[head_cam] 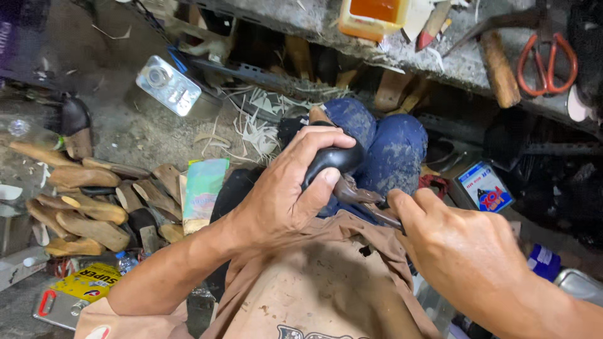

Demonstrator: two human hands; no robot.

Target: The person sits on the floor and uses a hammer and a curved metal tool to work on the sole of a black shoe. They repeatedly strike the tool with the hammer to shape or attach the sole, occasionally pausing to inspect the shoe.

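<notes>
Here the left hand (pixel 286 188) wraps tight around a black shoe (pixel 333 160) held above the lap, over a stained tan apron (pixel 314 282). The right hand (pixel 465 251) grips a metal tool (pixel 364 198) whose tip meets the shoe. A dusty concrete floor (pixel 113 81) holds wooden shoe forms (pixel 88 201) and a metal can (pixel 168 85). A rough bench (pixel 452 56) above carries orange-handled scissors (pixel 548 63).

We see a glossy black shoe (pixel 333 158), rounded end tilted up over the lap, its underside meeting the brown metal pliers (pixel 367 202) angled just below and right.
</notes>
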